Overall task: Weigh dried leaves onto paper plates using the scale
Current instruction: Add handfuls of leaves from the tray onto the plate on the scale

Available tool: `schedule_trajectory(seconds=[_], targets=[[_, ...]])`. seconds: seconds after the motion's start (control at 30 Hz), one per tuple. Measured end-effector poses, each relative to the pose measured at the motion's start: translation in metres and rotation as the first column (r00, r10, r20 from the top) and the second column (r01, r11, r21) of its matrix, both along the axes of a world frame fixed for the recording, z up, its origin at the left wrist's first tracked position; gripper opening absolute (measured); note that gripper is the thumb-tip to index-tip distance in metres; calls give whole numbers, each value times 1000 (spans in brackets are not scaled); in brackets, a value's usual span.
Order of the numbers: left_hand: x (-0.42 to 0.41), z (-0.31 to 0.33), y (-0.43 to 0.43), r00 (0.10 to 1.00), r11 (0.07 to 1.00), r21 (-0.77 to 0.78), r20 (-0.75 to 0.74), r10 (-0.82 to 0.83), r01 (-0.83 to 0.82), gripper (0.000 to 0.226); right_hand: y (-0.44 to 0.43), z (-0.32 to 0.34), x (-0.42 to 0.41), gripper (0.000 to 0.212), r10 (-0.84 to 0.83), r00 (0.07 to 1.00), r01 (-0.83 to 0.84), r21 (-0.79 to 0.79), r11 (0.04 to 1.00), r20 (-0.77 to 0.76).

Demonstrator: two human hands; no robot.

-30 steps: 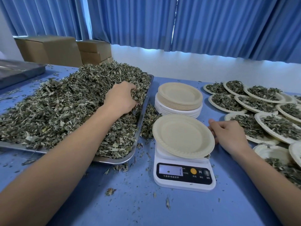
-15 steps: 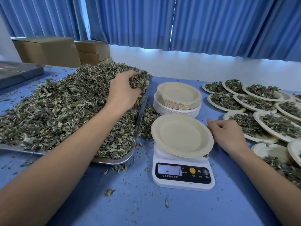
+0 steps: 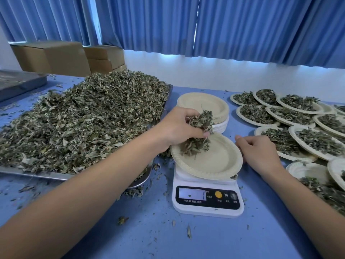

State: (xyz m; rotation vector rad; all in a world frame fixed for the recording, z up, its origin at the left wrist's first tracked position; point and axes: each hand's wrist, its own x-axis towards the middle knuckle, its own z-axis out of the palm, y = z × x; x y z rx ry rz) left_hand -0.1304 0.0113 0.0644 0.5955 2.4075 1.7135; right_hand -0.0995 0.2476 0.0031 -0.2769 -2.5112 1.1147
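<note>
Left hand (image 3: 178, 128) is clenched round a handful of dried leaves (image 3: 202, 120), hovering over the left rim of the paper plate (image 3: 218, 161), a few leaves touching it. Right hand (image 3: 259, 152) lies at that plate's right rim, fingers curled; gripping or merely touching, can't tell. That 1 plate sits on the scale (image 3: 207, 202). Left, the heaped tray (image 3: 46, 175); behind, a plate stack (image 3: 203, 103); right, filled plates (image 3: 298, 107).
</note>
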Motion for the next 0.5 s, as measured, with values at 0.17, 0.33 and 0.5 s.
schedule_trajectory(seconds=[0.17,0.33,0.5], targets=[[0,5,-2,999,997,-77,-16,28,-29,40,0,-1,0,40,19,1000,-19,-60,998,-1],[3,5,-2,998,995,-89,-31,-46,43,32,1,-1,-1,40,10,1000,-10,-41,999,13],[-5,22,-15,993,999,-54,-115,-4,-2,15,2,-2,-2,40,6,1000,-6,-54,999,10]])
